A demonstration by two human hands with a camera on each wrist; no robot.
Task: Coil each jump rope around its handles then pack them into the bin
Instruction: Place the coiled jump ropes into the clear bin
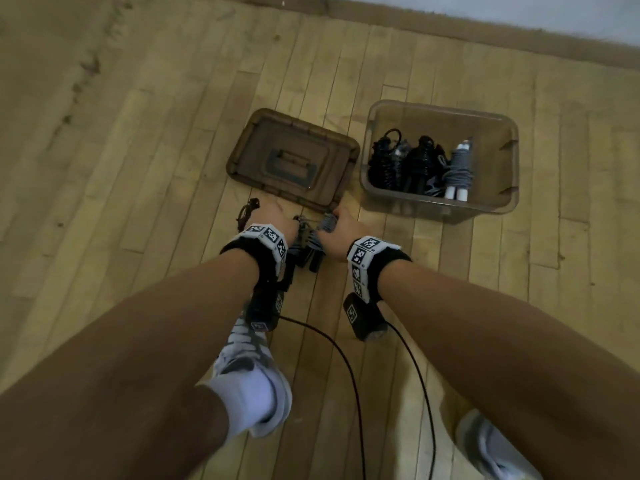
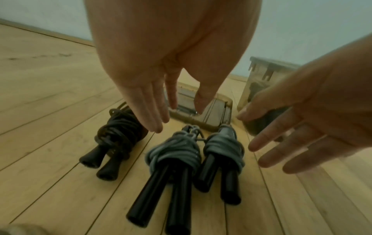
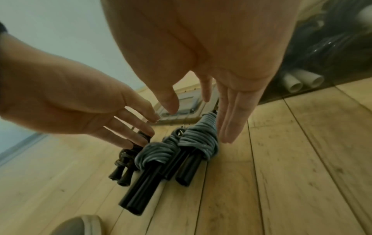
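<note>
Below, three coiled jump ropes on floor: two grey-corded, one dark; both hands spread, empty.

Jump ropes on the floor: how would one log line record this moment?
hands: left hand open, right hand open | three coiled jump ropes on floor, untouched | bin partly packed

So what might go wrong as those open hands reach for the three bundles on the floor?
Scooping all three at once could drop one: the brown coiled rope lies apart from the two grey-wrapped, black-handled bundles. A loose wrap might unwind when lifted. The clear plastic bin already holds several ropes, so space is tighter.
</note>
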